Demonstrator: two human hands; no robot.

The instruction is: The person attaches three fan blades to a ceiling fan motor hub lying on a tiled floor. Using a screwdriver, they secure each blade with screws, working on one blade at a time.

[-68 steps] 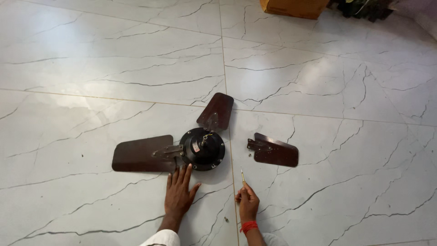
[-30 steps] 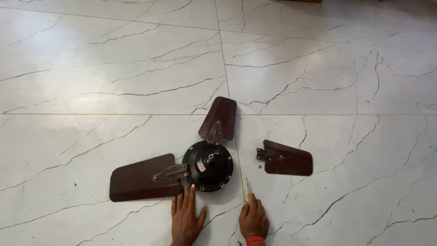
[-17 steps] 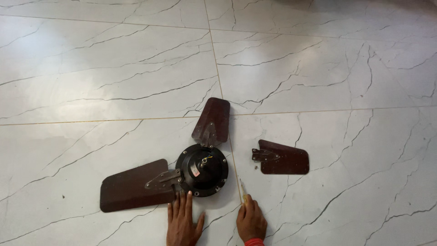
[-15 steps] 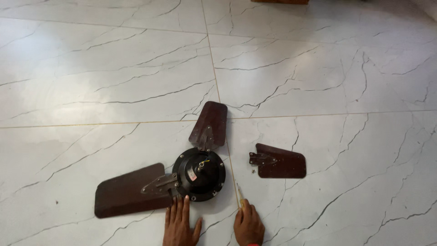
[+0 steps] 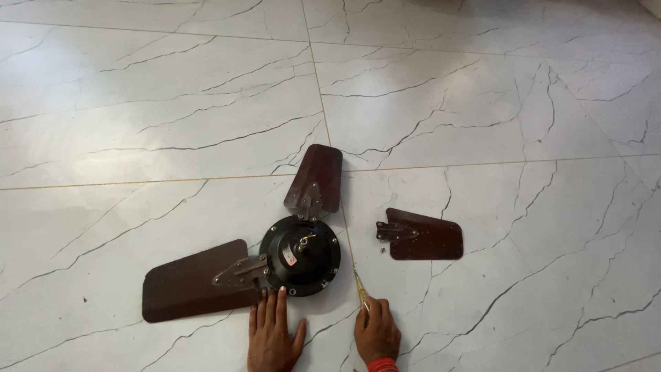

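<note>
- Floor: white marbled tiles, bearing everything below.
- Ceiling fan: black motor hub lying flat, two brown blades still bolted on.
- Loose blade: detached, just right of the hub, a small screw beside it.
- Left hand: flat, fingers spread, fingertips at the hub's rim, seemingly steadying it.
- Right hand: closed around a screwdriver, tip pointing hubward.
</note>
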